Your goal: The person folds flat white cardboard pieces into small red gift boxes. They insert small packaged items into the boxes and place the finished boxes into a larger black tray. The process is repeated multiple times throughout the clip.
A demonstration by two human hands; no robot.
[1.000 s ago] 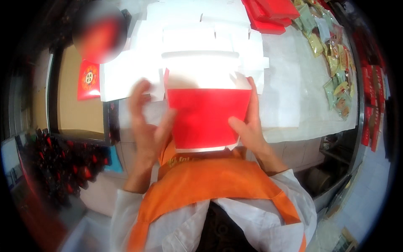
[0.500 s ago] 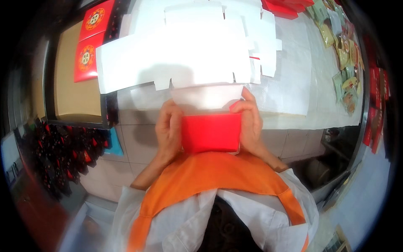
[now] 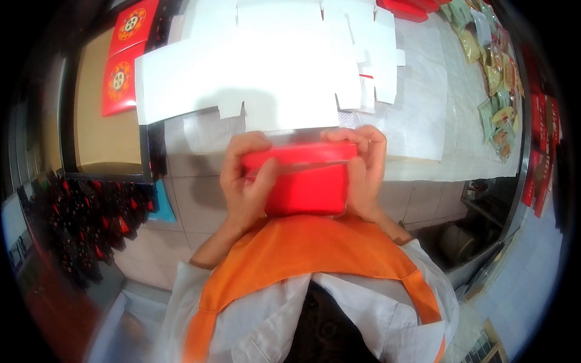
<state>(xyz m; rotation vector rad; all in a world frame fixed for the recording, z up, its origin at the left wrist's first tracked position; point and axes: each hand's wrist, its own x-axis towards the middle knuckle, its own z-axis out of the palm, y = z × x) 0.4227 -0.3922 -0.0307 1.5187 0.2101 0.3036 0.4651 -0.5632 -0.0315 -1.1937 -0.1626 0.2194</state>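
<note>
A red cardboard box [image 3: 307, 190] is held close against my orange apron, its lid flap folded down toward me over the top. My left hand [image 3: 245, 175] grips the box's left end, thumb on the near face and fingers curled over the flap. At the opposite end, my right hand [image 3: 365, 166] pinches the flap's corner, its fingers bent over the top edge and the thumb in front. A thin gap shows between flap and front panel. Just beyond the hands lie flat white box blanks [image 3: 260, 78] in a stack on the table.
To the left, a dark-rimmed carton [image 3: 109, 133] has red printed boxes [image 3: 121, 78] at its far end. Small wrapped packets [image 3: 499, 115] line the table's right side. More red boxes [image 3: 405, 9] sit at the back. Black patterned pieces [image 3: 91, 218] hang at lower left.
The flap stood raised with its white inside showing; now it is folded toward me, red side out. Both hands have closed in over its edge, thumbs in front.
</note>
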